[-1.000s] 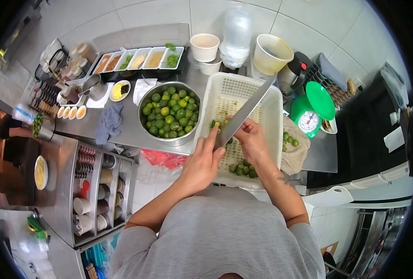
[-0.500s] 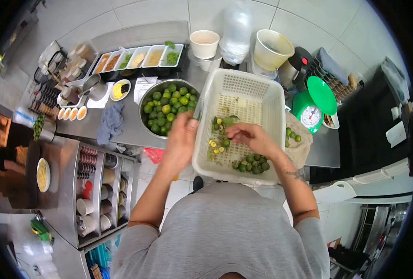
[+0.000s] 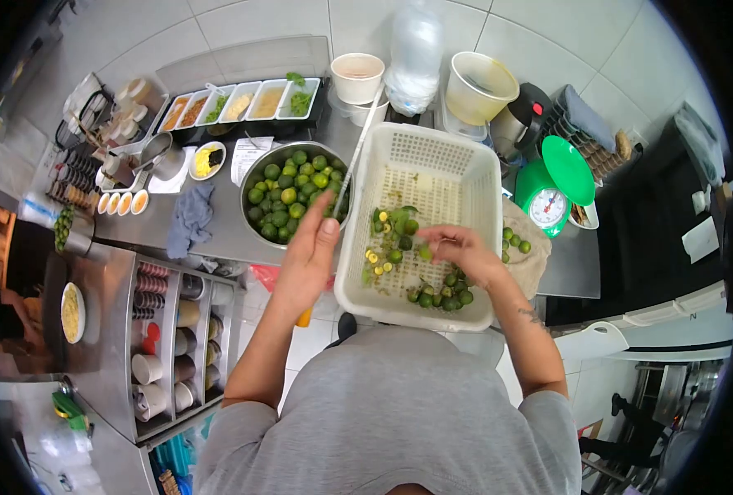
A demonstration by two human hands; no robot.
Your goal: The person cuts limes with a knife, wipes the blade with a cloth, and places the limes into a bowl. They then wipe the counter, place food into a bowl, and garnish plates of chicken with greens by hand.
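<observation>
My left hand [image 3: 309, 252] is wrapped round a long knife with an orange handle [image 3: 303, 317]. Its thin blade [image 3: 357, 157] points up and away, between the steel bowl [image 3: 248, 216] of whole green limes [image 3: 288, 195] and the white plastic crate [image 3: 352, 302]. Over the crate, my right hand [image 3: 462, 252] has its fingers curled together, with a green lime [image 3: 425, 252] at the fingertips. Inside the crate lie dark limes [image 3: 445, 294] near the front, and small yellow cut pieces [image 3: 372, 256] among green scraps at the left.
A green kitchen scale [image 3: 546, 194] and a cloth with limes [image 3: 525, 268] are on the right. White trays of toppings [image 3: 267, 101], tubs [image 3: 357, 76] and a bottle pack [image 3: 413, 62] line the back. A blue rag [image 3: 191, 219] lies left of the bowl.
My right hand has drawn back a little to the right, uncovering more limes, and a lime now shows at its fingertips. The knife in my left hand has tilted, showing more blade.
</observation>
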